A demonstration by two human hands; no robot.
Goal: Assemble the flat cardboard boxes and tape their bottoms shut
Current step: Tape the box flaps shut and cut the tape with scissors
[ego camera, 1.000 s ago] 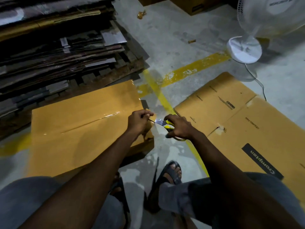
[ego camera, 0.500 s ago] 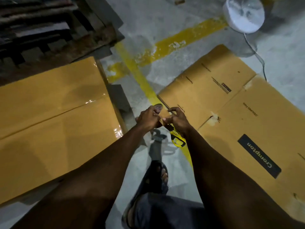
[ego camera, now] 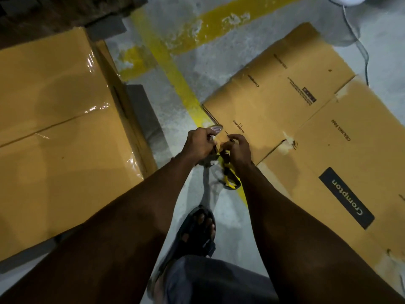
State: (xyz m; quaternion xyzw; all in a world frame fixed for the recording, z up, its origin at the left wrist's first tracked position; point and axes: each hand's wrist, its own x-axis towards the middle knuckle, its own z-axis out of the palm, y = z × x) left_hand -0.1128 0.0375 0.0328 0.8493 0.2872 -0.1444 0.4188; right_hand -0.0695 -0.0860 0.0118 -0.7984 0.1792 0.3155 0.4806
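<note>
Taped box (ego camera: 65,137) on floor, L of both hands.
Tan w/ glossy clear tape (ego camera: 96,107) along centre seam. L hand (ego camera: 200,143) pinches shiny tape bit (ego camera: 215,129); R hand (ego camera: 239,148) curled round yellow-handled scissors (ego camera: 230,181). Flat Crompton box (ego camera: 328,132) at R.

Middle: bare floor (ego camera: 168,102) ran open.
Left: taped box (ego camera: 54,128) walled it.
Right: flat carton (ego camera: 306,128) lay low.
Far left: pallet (ego camera: 54,16), apparently.

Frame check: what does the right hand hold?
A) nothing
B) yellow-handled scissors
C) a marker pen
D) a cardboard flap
B: the right hand grips yellow-handled scissors, their loops hanging below the fist, while the left hand pinches clear tape.
</note>
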